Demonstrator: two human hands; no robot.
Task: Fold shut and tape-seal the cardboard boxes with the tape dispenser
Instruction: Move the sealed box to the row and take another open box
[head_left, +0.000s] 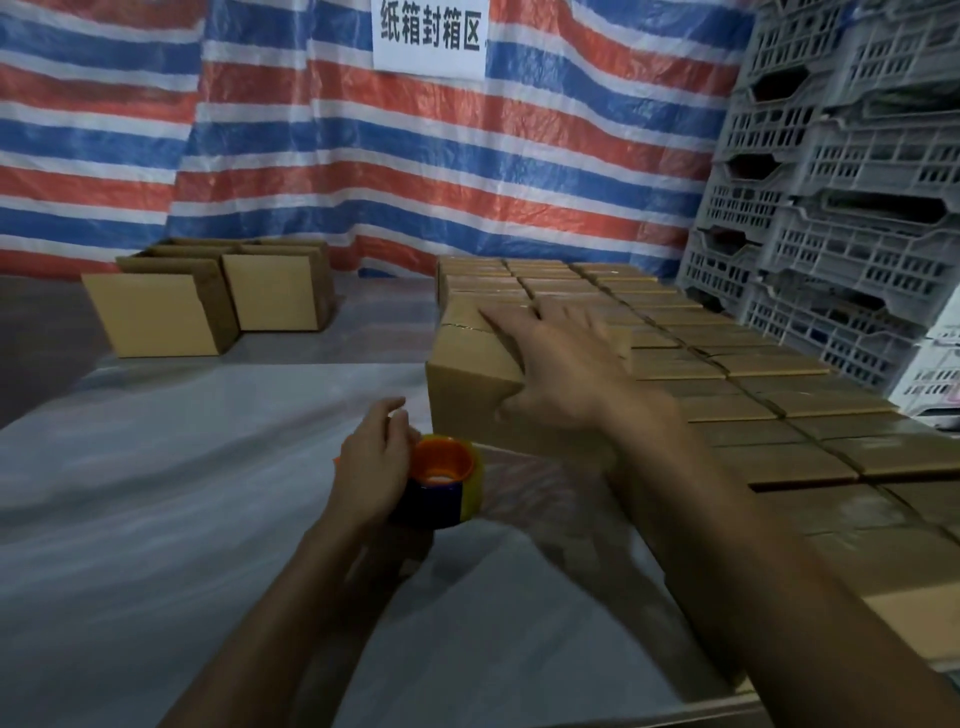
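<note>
right hand (561, 364), fingers spread, pins the brown cardboard box (467, 384) mid-frame; left hand (371, 478) grips the orange-purple tape dispenser (447, 480); if pressure slips, flaps may spring open.

Bare counter (208, 467) lies open at left and centre. Open boxes (156, 312) block its far left; packed sealed boxes (779, 364) fill the right, crates (857, 249) stacked beyond them.

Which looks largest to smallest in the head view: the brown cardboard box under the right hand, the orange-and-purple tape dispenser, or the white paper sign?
1. Brown cardboard box under the right hand.
2. Orange-and-purple tape dispenser and white paper sign look about alike; the sign hangs farther off and is cropped, so unranked.
</note>
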